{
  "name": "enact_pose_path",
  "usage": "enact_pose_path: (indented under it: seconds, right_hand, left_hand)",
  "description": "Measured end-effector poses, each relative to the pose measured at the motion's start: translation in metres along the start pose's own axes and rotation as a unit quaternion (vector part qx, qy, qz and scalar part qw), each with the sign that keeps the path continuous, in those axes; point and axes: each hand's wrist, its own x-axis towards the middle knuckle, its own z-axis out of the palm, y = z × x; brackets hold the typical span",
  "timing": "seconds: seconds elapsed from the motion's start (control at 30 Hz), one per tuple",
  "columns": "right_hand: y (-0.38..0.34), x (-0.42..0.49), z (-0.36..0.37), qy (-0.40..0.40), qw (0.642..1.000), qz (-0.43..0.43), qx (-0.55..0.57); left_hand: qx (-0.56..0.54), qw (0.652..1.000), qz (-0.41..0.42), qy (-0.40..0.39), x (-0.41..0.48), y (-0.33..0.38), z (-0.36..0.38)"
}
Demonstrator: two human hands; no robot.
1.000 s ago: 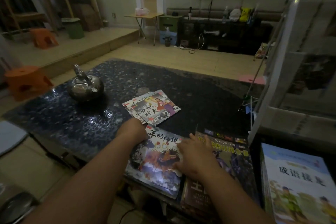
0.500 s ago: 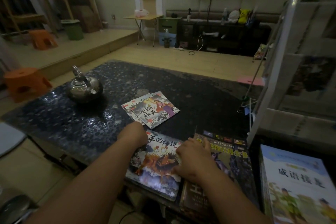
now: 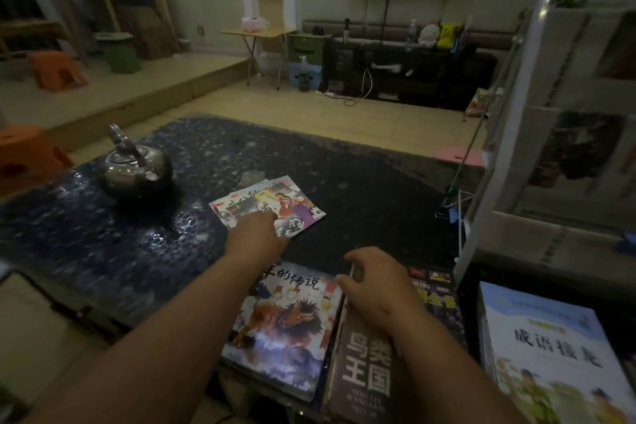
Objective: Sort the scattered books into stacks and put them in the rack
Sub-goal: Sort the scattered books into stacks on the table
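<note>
Left hand (image 3: 256, 237) touches thin booklets (image 3: 297, 208) (fanned); right hand (image 3: 375, 286) grips dark book (image 3: 364, 372).

We see a dark, glossy pebble-patterned tabletop (image 3: 361, 182) across the frame's middle; a rounded steel kettle (image 3: 136, 169) stands at centre left; a fanned pile of thin picture books (image 3: 296, 206) lies at the centre; a beast-cover picture book (image 3: 285, 327) and a dark brown book (image 3: 368, 368) lie side by side at lower centre.
</note>
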Motion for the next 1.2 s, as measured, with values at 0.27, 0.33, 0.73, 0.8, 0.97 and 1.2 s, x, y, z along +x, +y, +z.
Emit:
enact_pose_path:
  seconds: [0.27,0.33,0.73,0.8,0.97,1.2]
  right_hand:
    - [0.012,0.015,-0.007,0.022,0.997,0.042,0.057]
    - [0.015,0.018,-0.008,0.026,0.997,0.046,0.063]
    - [0.013,0.019,-0.003,0.028,0.993,0.06,0.097]
    - [0.01,0.017,-0.003,0.026,0.993,0.061,0.097]
    - [0.005,0.013,-0.005,0.045,0.99,0.06,0.116]
    - [-0.003,0.006,-0.012,0.063,0.969,0.067,0.229]
  left_hand:
    - [0.136,0.99,0.035,-0.03,0.037,0.012,0.026]
    - [0.114,0.992,0.028,-0.051,0.041,0.01,0.029]
    - [0.145,0.985,0.059,-0.069,0.033,0.024,0.01]
    - [0.152,0.985,0.082,0.002,0.027,0.02,0.007]
    - [0.148,0.979,0.09,0.109,0.017,0.012,-0.01]
    - [0.036,0.958,0.183,0.219,-0.019,0.015,-0.028]
